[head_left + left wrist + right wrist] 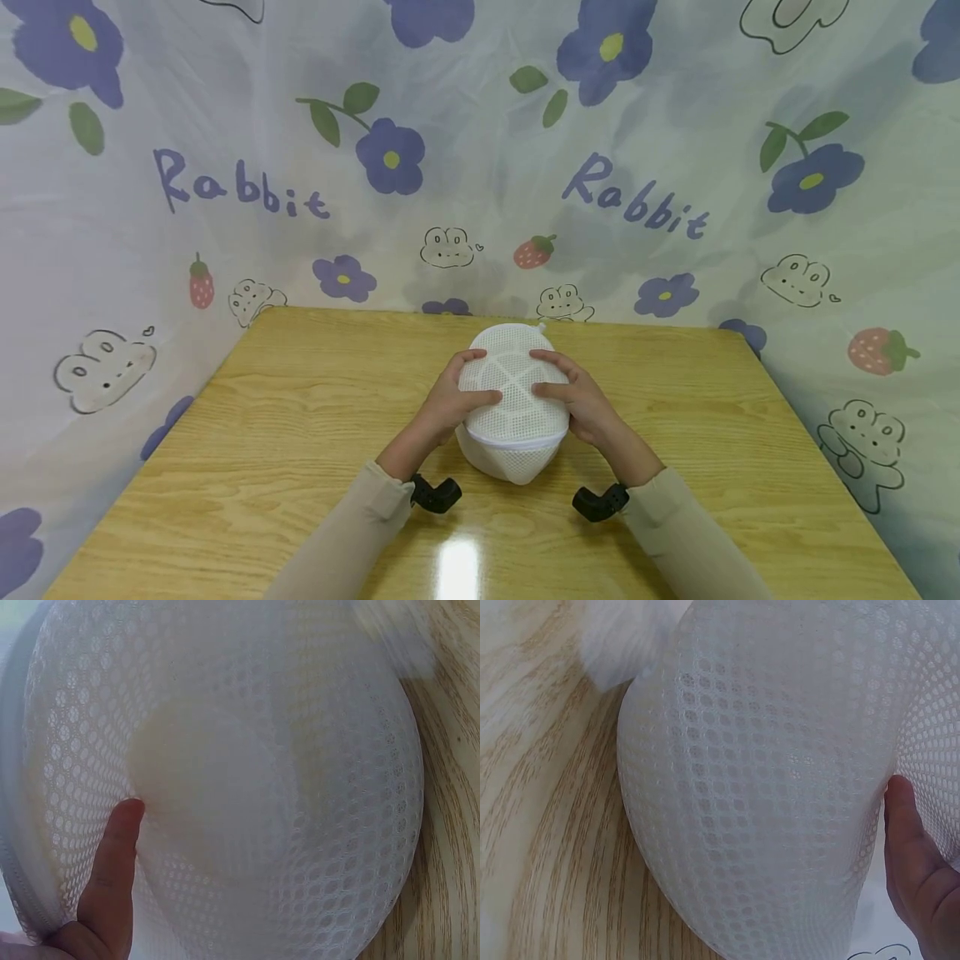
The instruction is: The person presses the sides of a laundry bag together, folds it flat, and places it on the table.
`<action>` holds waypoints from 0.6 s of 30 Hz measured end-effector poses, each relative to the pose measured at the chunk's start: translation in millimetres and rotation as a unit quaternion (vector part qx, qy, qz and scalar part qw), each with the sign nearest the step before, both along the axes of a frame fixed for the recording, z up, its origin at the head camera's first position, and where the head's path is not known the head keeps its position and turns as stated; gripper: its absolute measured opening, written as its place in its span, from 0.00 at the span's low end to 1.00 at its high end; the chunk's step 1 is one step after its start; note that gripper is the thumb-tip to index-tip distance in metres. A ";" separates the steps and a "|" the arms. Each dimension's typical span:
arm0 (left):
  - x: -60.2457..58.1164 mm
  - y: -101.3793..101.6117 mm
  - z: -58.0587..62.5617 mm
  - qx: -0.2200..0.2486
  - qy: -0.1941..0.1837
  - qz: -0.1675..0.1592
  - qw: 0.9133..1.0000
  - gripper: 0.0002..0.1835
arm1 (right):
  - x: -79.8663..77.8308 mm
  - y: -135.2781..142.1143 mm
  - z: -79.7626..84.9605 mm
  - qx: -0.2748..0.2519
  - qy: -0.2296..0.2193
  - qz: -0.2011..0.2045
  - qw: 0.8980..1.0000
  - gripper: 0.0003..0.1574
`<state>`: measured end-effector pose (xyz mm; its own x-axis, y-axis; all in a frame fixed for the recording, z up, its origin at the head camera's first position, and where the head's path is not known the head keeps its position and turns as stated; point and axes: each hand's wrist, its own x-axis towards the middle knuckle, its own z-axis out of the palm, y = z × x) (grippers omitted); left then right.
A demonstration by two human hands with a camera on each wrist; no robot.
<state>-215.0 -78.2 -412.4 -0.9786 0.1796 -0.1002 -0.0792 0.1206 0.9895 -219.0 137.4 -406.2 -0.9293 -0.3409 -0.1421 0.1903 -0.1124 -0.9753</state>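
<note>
Gripping the mesh laundry ball, both hands rest on the table.

The only readable text is the word "Rabbit", handwritten-style in purple, printed twice on the floral backdrop cloth behind the wooden table. One "Rabbit" stands at about ten o'clock from the table's centre, the other at about one o'clock, slanting slightly downward to the right. Nothing can be read on the white mesh laundry bag, on the table or in either wrist view.
</note>
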 end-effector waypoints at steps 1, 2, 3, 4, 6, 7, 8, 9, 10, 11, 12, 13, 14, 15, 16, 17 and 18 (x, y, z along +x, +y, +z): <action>-0.5 -0.4 0.2 0.000 -0.001 0.000 1.000 0.37 | 0.0 -0.4 0.4 0.000 -0.002 -0.002 1.000 0.38; -0.9 -0.8 0.3 -0.001 -0.002 0.000 1.000 0.38 | -0.1 -0.9 0.9 0.000 -0.004 -0.003 1.000 0.38; -1.4 -1.1 0.3 -0.002 -0.002 0.000 1.000 0.38 | -0.1 -1.3 1.3 0.000 -0.006 -0.005 1.000 0.38; -1.7 -1.2 0.5 -0.002 -0.004 -0.001 1.000 0.38 | -0.1 -1.4 1.6 0.000 -0.007 -0.005 1.000 0.38; -2.5 -1.1 0.5 -0.002 -0.008 0.000 1.000 0.38 | 0.0 -1.5 2.2 0.000 -0.010 -0.007 1.000 0.38; -2.6 -1.1 0.8 -0.001 -0.009 0.000 1.000 0.38 | 0.0 -1.5 2.4 0.001 -0.010 -0.007 1.000 0.38; -2.6 -1.1 1.2 -0.001 -0.009 0.001 1.000 0.38 | -0.1 -1.5 2.6 0.001 -0.010 -0.007 1.000 0.38; -2.5 -1.0 1.5 -0.001 -0.009 0.000 1.000 0.38 | -0.3 -1.3 2.5 0.002 -0.010 -0.007 1.000 0.38; -2.4 -1.0 1.8 -0.001 -0.010 0.001 1.000 0.38 | -0.5 -1.2 2.5 0.004 -0.010 -0.007 1.000 0.38; -2.2 -1.0 2.3 -0.004 -0.010 0.002 1.000 0.38 | -0.5 -1.2 2.5 0.006 -0.010 -0.008 1.000 0.38; -1.4 -1.1 3.2 -0.006 -0.009 0.001 1.000 0.38 | -0.8 -1.1 2.2 0.008 -0.010 -0.008 1.000 0.38; -0.7 -1.4 4.1 -0.010 -0.008 0.001 1.000 0.38 | -1.1 -0.8 1.6 0.011 -0.010 -0.008 1.000 0.38; -0.2 -1.7 4.6 -0.016 -0.008 0.001 1.000 0.38 | -1.5 -0.6 1.1 0.013 -0.010 -0.007 1.000 0.38; 0.0 -2.2 4.9 -0.022 -0.008 0.002 1.000 0.38 | -1.9 -0.3 0.6 0.017 -0.010 -0.007 1.000 0.38; 0.3 -2.6 5.5 -0.027 -0.009 0.002 1.000 0.38 | -2.2 -0.2 0.4 0.020 -0.010 -0.006 1.000 0.38; 0.3 -3.0 6.2 -0.032 -0.009 0.003 0.999 0.38 | -2.5 0.1 0.1 0.024 -0.009 -0.005 1.000 0.38; 0.4 -3.4 6.6 -0.038 -0.009 0.003 0.999 0.37 | -3.0 0.6 -0.1 0.029 -0.007 -0.004 1.000 0.38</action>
